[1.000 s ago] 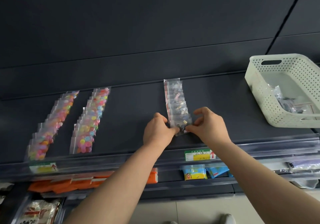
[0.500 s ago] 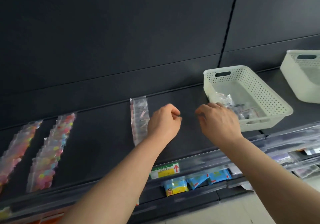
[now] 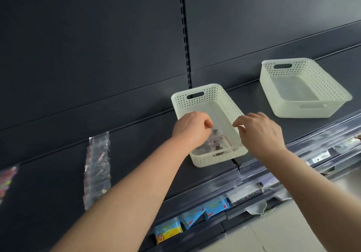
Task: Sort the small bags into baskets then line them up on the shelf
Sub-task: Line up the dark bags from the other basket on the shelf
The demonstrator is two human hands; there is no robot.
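the near basket is standing on the dark shelf, about in the middle of the view. some small clear bags are lying inside it, at its 6 o'clock end, close to the front wall. the left hand is reaching in over the 9 o'clock rim, with its fingers curled down toward these bags. the bags are blurred there, so i cannot tell whether it is pinching one. the right hand is hovering over the 3 o'clock rim, with fingers loosely bent and a little spread, holding nothing.

a second basket is standing at 2 o'clock from the first one, well apart from it, on the same shelf. at 8 o'clock from the near basket a row of clear bags is lying on the shelf, overlapping in one line that is running from 12 to 6 o'clock. some colourful bags are showing at the 9 o'clock edge, blurred. blue packets are standing on a lower shelf at 6 o'clock.
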